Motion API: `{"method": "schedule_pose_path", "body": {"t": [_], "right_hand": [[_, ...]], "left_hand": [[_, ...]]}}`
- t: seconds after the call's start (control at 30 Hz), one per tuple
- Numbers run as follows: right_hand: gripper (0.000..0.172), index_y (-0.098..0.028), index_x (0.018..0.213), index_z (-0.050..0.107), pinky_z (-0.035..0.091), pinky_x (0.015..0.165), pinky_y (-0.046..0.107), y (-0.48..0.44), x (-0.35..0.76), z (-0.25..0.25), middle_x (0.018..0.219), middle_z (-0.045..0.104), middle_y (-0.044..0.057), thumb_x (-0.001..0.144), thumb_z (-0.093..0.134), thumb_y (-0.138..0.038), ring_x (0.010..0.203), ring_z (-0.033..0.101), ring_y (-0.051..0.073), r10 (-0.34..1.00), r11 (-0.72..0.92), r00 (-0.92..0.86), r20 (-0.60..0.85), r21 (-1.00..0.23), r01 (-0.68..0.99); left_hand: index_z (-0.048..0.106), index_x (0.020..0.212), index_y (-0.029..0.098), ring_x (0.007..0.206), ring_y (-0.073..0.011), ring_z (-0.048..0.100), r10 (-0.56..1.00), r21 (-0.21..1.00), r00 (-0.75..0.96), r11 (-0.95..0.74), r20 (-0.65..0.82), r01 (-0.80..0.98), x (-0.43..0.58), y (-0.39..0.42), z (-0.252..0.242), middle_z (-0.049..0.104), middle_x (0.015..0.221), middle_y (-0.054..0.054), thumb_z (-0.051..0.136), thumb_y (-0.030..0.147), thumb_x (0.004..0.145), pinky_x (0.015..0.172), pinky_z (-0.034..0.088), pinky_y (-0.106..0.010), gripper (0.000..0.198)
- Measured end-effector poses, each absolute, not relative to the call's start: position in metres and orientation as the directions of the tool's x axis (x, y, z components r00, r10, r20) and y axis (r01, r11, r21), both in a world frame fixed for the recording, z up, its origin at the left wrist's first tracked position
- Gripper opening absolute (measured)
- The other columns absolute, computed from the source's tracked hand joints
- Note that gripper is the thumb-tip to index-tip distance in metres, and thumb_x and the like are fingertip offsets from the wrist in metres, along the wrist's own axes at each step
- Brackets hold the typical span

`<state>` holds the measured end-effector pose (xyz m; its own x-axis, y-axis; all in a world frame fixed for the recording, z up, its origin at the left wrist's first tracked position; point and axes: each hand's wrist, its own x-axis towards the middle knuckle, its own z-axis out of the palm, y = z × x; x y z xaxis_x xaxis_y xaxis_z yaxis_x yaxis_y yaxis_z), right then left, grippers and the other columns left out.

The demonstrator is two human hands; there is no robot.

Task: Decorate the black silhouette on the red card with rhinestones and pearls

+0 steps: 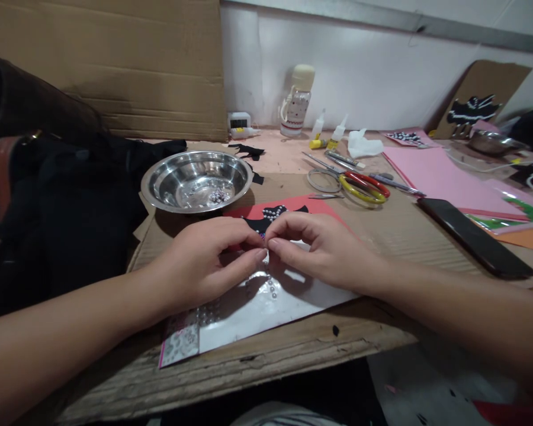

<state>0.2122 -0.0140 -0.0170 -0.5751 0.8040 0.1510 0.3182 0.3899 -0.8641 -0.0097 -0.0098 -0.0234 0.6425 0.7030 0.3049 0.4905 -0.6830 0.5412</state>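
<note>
My left hand (204, 260) and my right hand (315, 248) meet fingertip to fingertip, each in a pinch. Whatever sits between the fingertips is too small to make out. Below them lies a white plastic sheet (231, 328) with grey pearl beads (273, 290) on it. Just behind the fingers, a black cut-out shape (255, 225) trimmed with pearl beads rests on red paper (326, 207); my hands hide part of it. A steel bowl (195, 204) with a small heap of beads (219, 195) stands behind my left hand.
Scissors (364, 188) lie behind my right hand, near small glue bottles (337, 135) and a drinking bottle (296, 106). A black phone (475, 236) and pink sheets (453, 180) lie to the right. Dark fabric and a bag (62, 207) crowd the left side.
</note>
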Motion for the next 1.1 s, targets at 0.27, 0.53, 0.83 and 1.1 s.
{"method": "schedule_pose_path", "body": {"t": [0.27, 0.53, 0.83, 1.1], "right_hand": [[0.019, -0.017, 0.105, 0.067, 0.055, 0.078, 0.026, -0.0111, 0.2129, -0.0205, 0.087, 0.072, 0.001, 0.103, 0.051, -0.025, 0.082, 0.069, 0.012, 0.803, 0.331, -0.582, 0.128, -0.907, 0.258], [0.025, -0.012, 0.114, 0.064, 0.058, 0.076, 0.03, -0.01, 0.2144, -0.0151, 0.089, 0.07, 0.004, 0.1, 0.043, -0.014, 0.079, 0.069, 0.014, 0.784, 0.124, -0.619, 0.043, -0.988, 0.088], [0.035, -0.008, 0.126, 0.062, 0.06, 0.079, 0.033, -0.0096, 0.2171, -0.0165, 0.095, 0.073, 0.008, 0.105, 0.037, -0.02, 0.082, 0.071, 0.015, 0.772, 0.168, -0.628, 0.097, -0.984, 0.055], [0.026, -0.015, 0.114, 0.073, 0.059, 0.073, 0.027, -0.0082, 0.2139, -0.0193, 0.089, 0.076, 0.003, 0.105, 0.052, -0.027, 0.074, 0.072, 0.011, 0.802, 0.158, -0.592, 0.078, -0.984, 0.085]], "left_hand": [[0.074, 0.09, 0.017, 0.072, -0.0127, 0.066, 0.676, 0.5, 0.638, -0.723, 0.368, 0.478, -0.01, -0.0077, -0.0222, 0.073, 0.081, -0.001, 0.051, 0.02, 0.094, 0.066, 0.048, -0.023, 0.023], [0.071, 0.084, 0.017, 0.069, -0.013, 0.064, 0.706, 0.505, 0.636, -0.69, 0.311, 0.519, -0.0106, -0.0081, -0.0226, 0.071, 0.077, -0.001, 0.049, 0.023, 0.095, 0.064, 0.047, -0.024, 0.026], [0.072, 0.084, 0.016, 0.069, -0.0139, 0.063, 0.713, 0.506, 0.635, -0.681, 0.295, 0.53, -0.0107, -0.006, -0.0234, 0.071, 0.077, -0.002, 0.048, 0.024, 0.095, 0.064, 0.047, -0.025, 0.027], [0.074, 0.088, 0.017, 0.07, -0.0126, 0.065, 0.699, 0.525, 0.645, -0.691, 0.31, 0.496, -0.0102, -0.0061, -0.0223, 0.072, 0.079, -0.001, 0.049, 0.02, 0.094, 0.065, 0.047, -0.024, 0.025]]}}
